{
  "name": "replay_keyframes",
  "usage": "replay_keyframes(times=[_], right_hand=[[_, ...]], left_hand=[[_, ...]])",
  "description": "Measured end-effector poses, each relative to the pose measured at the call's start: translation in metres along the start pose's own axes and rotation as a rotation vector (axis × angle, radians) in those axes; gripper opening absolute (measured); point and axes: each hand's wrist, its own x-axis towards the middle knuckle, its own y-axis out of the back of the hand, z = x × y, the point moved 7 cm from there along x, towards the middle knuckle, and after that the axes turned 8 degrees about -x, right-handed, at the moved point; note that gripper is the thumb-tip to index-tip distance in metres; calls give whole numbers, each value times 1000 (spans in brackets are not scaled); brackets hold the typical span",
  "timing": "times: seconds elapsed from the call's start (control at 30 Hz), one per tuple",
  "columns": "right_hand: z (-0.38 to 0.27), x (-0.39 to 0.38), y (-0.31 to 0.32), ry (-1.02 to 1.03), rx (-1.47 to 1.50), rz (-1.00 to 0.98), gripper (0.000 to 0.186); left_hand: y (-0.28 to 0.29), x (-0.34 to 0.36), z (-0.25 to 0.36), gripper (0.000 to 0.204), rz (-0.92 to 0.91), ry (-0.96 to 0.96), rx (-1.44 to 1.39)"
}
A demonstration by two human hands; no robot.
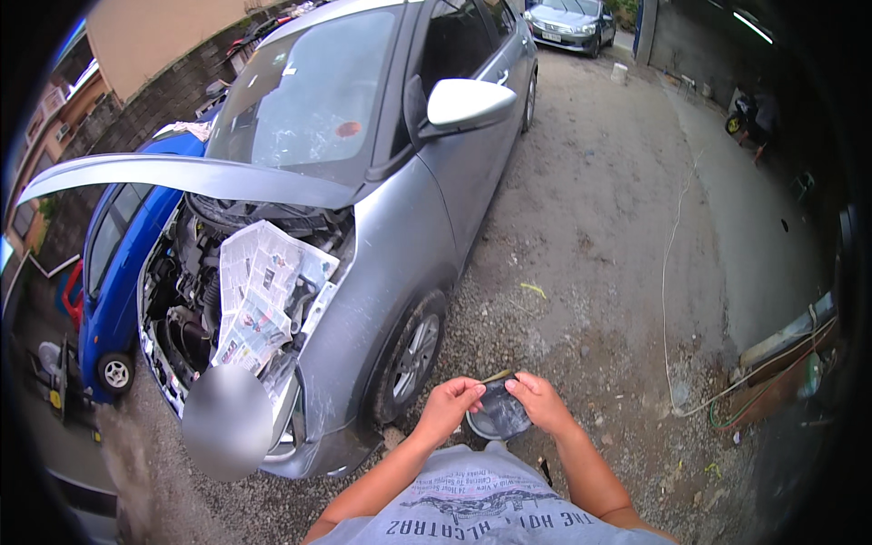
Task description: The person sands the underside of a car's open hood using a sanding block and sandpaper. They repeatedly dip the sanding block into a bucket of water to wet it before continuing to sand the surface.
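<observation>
Low in the middle, my left hand [451, 406] and my right hand [541, 402] pinch the upper corners of a dark grey sheet of sandpaper [503, 411]. A tan edge shows along its top. Behind and under the sheet is the pale curved rim of a round container [479, 427], mostly hidden. To my left stands a silver car [363, 236] with its hood [209, 182] raised. Newspaper sheets [263, 282] lie over part of its engine bay. The front wheel [413, 359] is close to my left hand. A blurred oval hides part of the car's front corner.
A blue car [123, 245] stands beyond the silver one, and another car [572, 23] is parked at the far end. A thin cord [669, 272] runs along the ground at right toward a pale beam [786, 331]. A person [765, 113] is beside a motorcycle [738, 113].
</observation>
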Motion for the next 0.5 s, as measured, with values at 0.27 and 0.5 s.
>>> replay_keyframes(times=[0.27, 0.5], right_hand=[[-45, 62, -104, 37, -15, -23, 23], [-82, 118, -196, 59, 20, 66, 20]], left_hand=[[105, -7, 70, 21, -2, -100, 259], [206, -18, 114, 24, 39, -148, 220]])
